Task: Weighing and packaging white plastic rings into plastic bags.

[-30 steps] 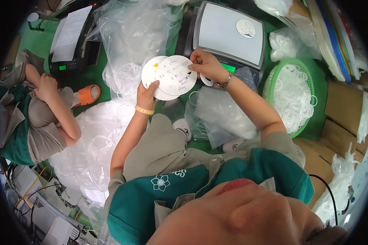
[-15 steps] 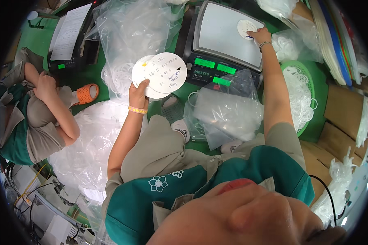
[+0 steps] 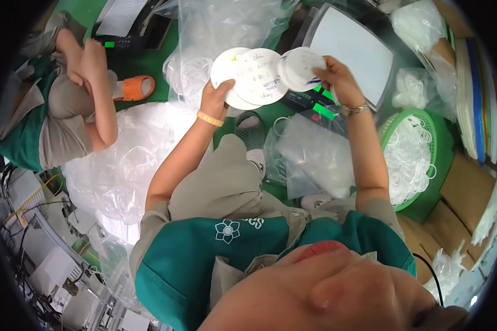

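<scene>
The large round cards [image 3: 261, 77] are in the left hand [image 3: 215, 99], fanned out just above and to the right of its fingers. They are white, flat and thin, with smooth circular edges. The front card overlaps the one behind and bears several lines of dark handwriting, with a patch of blue scribble low on its right side. The card behind shows a small yellow mark near its top. The left hand is closed around their lower left edge, thumb lying over the face.

The right hand [image 3: 341, 81] pinches a smaller round card [image 3: 303, 69] by its right edge, its grip narrow. This one is white too, with faint writing and a dark blue mark near the fingertips; a second rim shows along its left side. It sits at the right edge of the large cards; I cannot tell whether they touch.

Just beyond the right hand is a scale [image 3: 350, 52] with a pale platform and green-lit displays. Below and to the right of this hand, a green basket [image 3: 431, 129] holds white rings [image 3: 407, 160].
</scene>
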Tool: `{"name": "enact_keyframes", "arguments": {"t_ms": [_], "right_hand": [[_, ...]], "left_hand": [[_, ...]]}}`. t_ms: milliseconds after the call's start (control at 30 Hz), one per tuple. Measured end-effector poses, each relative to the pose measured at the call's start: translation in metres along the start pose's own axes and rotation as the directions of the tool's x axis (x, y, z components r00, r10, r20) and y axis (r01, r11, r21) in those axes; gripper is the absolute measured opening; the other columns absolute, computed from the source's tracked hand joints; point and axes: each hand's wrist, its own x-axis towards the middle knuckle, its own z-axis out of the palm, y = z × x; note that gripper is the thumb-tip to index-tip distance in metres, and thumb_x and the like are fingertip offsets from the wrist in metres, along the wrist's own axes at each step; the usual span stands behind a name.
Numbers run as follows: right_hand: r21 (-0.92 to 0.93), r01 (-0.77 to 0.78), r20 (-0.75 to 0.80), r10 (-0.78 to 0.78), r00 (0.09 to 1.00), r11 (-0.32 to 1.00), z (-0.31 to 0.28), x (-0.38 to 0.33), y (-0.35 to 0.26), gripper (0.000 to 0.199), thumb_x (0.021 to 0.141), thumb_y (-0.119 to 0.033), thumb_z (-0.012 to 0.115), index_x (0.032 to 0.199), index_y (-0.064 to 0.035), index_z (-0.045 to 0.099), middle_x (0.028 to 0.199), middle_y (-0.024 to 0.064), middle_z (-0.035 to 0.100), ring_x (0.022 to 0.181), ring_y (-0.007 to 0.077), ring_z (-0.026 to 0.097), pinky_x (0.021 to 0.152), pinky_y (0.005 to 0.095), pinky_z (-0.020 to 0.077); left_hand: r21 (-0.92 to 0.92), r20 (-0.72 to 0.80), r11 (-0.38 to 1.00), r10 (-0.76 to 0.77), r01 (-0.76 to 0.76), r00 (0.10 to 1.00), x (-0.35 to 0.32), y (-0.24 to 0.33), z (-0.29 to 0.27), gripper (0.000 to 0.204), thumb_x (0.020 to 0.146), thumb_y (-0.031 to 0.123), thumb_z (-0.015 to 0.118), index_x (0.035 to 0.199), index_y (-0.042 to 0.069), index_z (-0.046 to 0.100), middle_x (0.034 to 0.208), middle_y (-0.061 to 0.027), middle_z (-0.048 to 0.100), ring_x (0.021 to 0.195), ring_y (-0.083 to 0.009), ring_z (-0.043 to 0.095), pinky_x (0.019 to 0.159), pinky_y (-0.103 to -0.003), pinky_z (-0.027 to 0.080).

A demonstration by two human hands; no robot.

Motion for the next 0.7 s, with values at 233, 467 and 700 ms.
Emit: {"name": "enact_keyframes", "arguments": {"t_ms": [233,467,700], "right_hand": [[-0.256,0.140,-0.014,-0.149,0.989,0.956,0.067,0.011,0.022,0.029,0.072,-0.013,0.062,0.096,0.0015,0.055,0.071,0.0017,0.055,0.055,0.0054,0.046,0.050,0.0187,0.0376],[-0.426,0.246,-0.069,-0.303,0.950,0.870,0.100,0.009,0.026,0.038,0.070,-0.019,0.066,0.101,-0.0001,0.054,0.076,0.0021,0.055,0.062,0.0072,0.050,0.055,0.0198,0.0411],[-0.104,-0.008,-0.101,-0.003,0.995,0.995,0.078,-0.020,-0.004,0.033,0.085,-0.030,0.045,0.105,-0.0050,0.053,0.071,-0.0009,0.047,0.052,0.0025,0.037,0.047,0.0159,0.0291]], "left_hand": [[-0.020,0.057,1.000,0.012,-0.011,0.998,-0.006,-0.004,-0.002,0.039,0.074,0.010,0.062,0.109,0.000,0.046,0.099,-0.0081,0.056,0.088,-0.0150,0.056,0.075,-0.027,0.047],[0.100,0.096,0.992,0.066,-0.075,0.993,-0.006,-0.004,-0.005,0.040,0.069,0.000,0.064,0.105,-0.001,0.048,0.097,-0.0095,0.057,0.085,-0.0165,0.056,0.074,-0.028,0.047],[-0.122,-0.111,0.983,0.122,-0.135,0.986,0.006,0.021,-0.024,0.036,0.075,0.003,0.053,0.110,-0.002,0.044,0.101,-0.0121,0.055,0.088,-0.0210,0.057,0.073,-0.031,0.049]]}}
